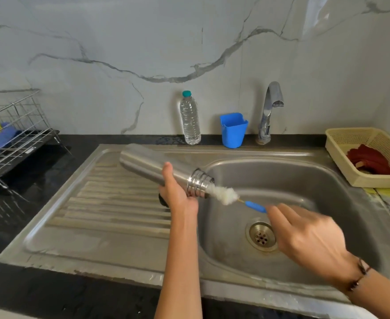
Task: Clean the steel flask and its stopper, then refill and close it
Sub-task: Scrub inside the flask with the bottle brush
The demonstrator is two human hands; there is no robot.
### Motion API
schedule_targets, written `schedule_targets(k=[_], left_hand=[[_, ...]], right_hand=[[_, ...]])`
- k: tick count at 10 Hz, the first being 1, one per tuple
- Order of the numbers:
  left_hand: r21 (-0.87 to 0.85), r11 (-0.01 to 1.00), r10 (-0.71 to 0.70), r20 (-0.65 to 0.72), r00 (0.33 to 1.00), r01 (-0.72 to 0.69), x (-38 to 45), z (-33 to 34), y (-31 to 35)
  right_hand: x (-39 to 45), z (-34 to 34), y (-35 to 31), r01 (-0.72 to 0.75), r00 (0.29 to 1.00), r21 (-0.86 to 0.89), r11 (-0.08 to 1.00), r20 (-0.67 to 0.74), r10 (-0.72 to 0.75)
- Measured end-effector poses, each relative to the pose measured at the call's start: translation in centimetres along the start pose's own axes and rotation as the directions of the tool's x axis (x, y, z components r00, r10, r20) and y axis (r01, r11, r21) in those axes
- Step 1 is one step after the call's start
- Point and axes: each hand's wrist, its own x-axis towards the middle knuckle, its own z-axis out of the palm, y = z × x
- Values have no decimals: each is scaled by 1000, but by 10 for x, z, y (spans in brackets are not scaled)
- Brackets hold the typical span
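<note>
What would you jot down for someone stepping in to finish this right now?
Left hand grips the steel flask, tilted with its mouth over the sink.
Right hand holds the bottle brush by its blue handle; the bristles sit at the flask's mouth.
Done: flask open, scrubbing under way.
Left: rinse, clean the stopper, which I cannot pick out for sure, refill, close. A full water bottle stands by the tap.

Head-worn wide-angle view, looking forward and down over a sink [281,171].
Shot close from above at arm's length, facing the marble wall [143,42]; only one view, edges curved by the lens.
</note>
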Motion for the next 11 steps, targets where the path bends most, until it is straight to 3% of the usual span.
schedule_targets(k=[1, 2, 3, 4, 5, 6, 7, 8, 9, 10, 11], left_hand=[[6, 1000, -28, -13, 1000, 28, -5, 1, -4], [9, 1000, -19, -59, 998, 19, -7, 0, -8], [-4, 1000, -1, -63, 998, 0, -8, 1, -5], [-38, 999, 33, -14, 999, -33, -8, 4, 0], [-36, 998, 51, 17, 999, -50, -9, 3, -2], [52, 995, 90, -75, 993, -87, -5, -3, -6], [48, 996, 85, -97, 992, -80, -4, -4, -7], [41, 995, 90, -99, 991, -86, 1, -6, -6], [34, 993, 119, -88, 989, -116, 6, -14, 2], [21, 986, 166, -48, 985, -165, 7, -15, 8], [40, 979, 201, -7, 980, -200, 7, -12, 4]], right_hand=[[7, -2, 19, 145, 989, -85, 986, 15, -144], [14, 2, 27, 67, 985, -34, 997, 159, -61], [21, 4, 19, -687, 668, 434, 583, 692, 273], [17, 9, 15, -920, 375, 371, -127, 927, -9], [11, 13, 21, -890, 452, 443, 109, 888, 81], [8, 16, 29, -356, 826, 227, 906, 530, 192], [3, 10, 41, 126, 969, -63, 990, 222, -109], [8, 10, 46, 119, 942, -96, 988, 324, -82], [18, 7, 44, -569, 649, 392, 723, 754, 101], [17, 10, 59, -936, 351, 350, -30, 929, -119], [18, 9, 63, -918, 350, 343, 199, 937, -4]])
